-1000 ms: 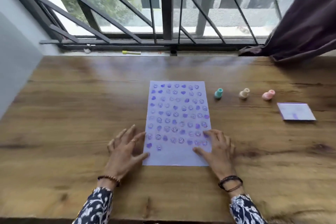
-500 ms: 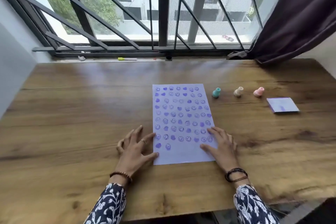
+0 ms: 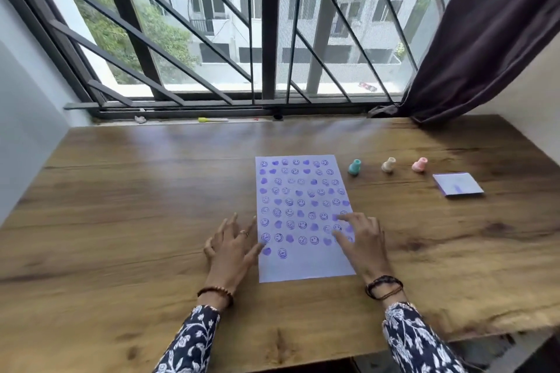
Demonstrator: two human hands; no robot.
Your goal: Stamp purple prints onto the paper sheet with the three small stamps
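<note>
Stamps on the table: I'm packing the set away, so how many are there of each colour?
Teal stamp: 1
Cream stamp: 1
Pink stamp: 1
Total: 3

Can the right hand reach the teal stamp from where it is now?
Probably yes: the right hand rests empty on the paper sheet, and only bare table lies before the teal stamp.
</note>
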